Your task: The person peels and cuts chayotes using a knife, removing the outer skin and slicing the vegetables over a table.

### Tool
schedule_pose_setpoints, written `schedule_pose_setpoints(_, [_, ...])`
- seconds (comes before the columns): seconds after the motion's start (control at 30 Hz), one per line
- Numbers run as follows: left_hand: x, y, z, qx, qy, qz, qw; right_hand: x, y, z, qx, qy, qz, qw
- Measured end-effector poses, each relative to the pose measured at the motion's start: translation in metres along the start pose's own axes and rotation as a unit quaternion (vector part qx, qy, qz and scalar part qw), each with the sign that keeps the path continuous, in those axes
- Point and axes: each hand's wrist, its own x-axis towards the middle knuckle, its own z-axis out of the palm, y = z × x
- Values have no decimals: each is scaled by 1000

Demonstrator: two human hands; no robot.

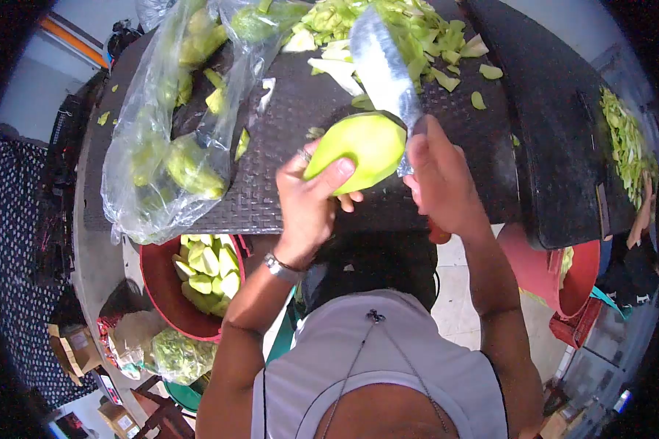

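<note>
My left hand [311,201] is wrapped around a peeled green mango [362,152], thumb across its near side, held above the dark woven tabletop [271,175]. A broad-bladed knife [382,66] is gripped in my right hand [447,175], its blade pointing away from me. The lower blade is right beside the mango's right side; I cannot tell whether it touches. Beyond the knife lies a heap of pale green peelings [425,44]. A clear plastic bag [124,197] with several green mangoes [194,168] lies to the left of my left hand.
Below the table at left stands a red bucket [154,289] with cut mango pieces [206,263]. Another red bucket [582,282] is at the right. A black table [564,146] adjoins on the right, with shredded green pieces [626,139] and another person's arm [643,208] by them.
</note>
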Motion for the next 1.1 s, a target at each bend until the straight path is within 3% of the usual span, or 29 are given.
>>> schedule_pose_setpoints(0.07, [7,20,-5,82,-21,-50,995,0,8,-4,-84,-21,-38,995])
schedule_pose_setpoints(0.17, [15,29,-2,88,-38,-55,994,-2,9,2,-32,1,-59,998])
schedule_pose_setpoints(0.33, [17,32,-4,157,-52,-119,979,3,24,-4,-90,-15,-75,993])
schedule_pose_setpoints(0.47, [20,37,-2,200,-51,-105,973,2,32,-2,-37,-16,-90,995])
schedule_pose_setpoints(0.6, [24,63,4,285,-71,-132,947,-7,26,1,-92,-79,-23,992])
schedule_pose_setpoints(0.7, [18,35,-4,220,-22,-121,968,-5,37,9,-42,-54,-49,996])
schedule_pose_setpoints(0.8, [18,24,-12,210,-38,-105,971,-1,28,-4,-95,-103,30,990])
schedule_pose_setpoints(0.87, [29,30,-19,220,-84,-101,967,10,30,-12,-127,-83,-34,988])
schedule_pose_setpoints(0.9, [33,35,-19,285,-60,-21,956,11,31,-14,-141,-74,-63,985])
schedule_pose_setpoints(0.93, [32,42,-17,441,22,136,887,12,26,-17,-174,-59,-78,980])
schedule_pose_setpoints(1.0, [34,61,-21,497,111,436,742,16,25,-19,-230,-55,-137,962])
schedule_pose_setpoints(1.03, [28,79,-13,514,79,511,685,15,28,-19,-257,-52,-161,951])
schedule_pose_setpoints(1.07, [16,109,4,610,-29,527,591,14,34,-18,-276,-52,-171,944])
schedule_pose_setpoints(1.1, [23,118,16,625,-127,557,532,15,42,-17,-296,-55,-180,937])
